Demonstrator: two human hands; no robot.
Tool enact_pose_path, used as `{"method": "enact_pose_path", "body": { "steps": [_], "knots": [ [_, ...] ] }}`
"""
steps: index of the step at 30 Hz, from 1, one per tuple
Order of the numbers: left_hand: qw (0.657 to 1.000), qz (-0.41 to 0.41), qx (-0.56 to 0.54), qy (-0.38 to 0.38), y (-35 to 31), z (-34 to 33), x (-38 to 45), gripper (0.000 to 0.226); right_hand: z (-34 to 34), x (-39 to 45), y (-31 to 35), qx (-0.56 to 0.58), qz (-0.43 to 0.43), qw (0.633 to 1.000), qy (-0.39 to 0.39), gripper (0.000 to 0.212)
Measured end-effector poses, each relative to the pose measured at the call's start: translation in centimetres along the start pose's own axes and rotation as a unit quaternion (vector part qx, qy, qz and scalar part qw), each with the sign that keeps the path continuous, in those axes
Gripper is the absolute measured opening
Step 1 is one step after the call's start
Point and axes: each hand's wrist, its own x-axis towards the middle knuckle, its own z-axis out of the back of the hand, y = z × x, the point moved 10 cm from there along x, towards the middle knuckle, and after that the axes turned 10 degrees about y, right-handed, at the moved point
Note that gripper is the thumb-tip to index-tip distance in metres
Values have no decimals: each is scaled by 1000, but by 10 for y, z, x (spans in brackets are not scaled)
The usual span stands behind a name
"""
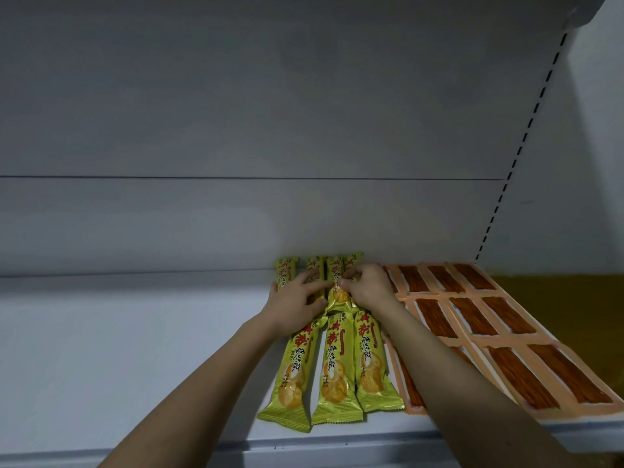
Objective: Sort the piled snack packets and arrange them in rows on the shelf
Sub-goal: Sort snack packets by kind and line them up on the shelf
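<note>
Left hand and right hand pinch yellow-green foil biscuit packets in the back row of the pale grey shelf; best nudged parallel, ends aligned beside orange packets.

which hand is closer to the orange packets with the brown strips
Right. The right hand sits at the left edge of the orange packets, its forearm lying over them; the left hand is farther left, on the green packets.

red and black Chinese characters, illegible, on yellow-green snack packets
</note>
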Motion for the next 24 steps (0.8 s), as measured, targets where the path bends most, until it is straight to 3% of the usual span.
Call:
{"method": "enact_pose_path", "body": {
  "steps": [5,9,16,21,24],
  "knots": [
    [998,9,56,38,-9,-6,3,51,4,0,-1,-34,-1,999,6,24],
    [998,8,53,30,-12,-5,2,50,13,-1,-8,-56,-28,998,-6,37],
    [999,12,39,34,-11,-6,1,49,22,-1,-14,-35,-38,999,0,37],
    [999,1,41,24,-13,-5,2,48,17,-6,-8,-71,-21,997,0,39],
    [999,-24,-9,-25,-8,3,0,47,17,-11,-1,-94,-8,995,12,42]
  ]
}}
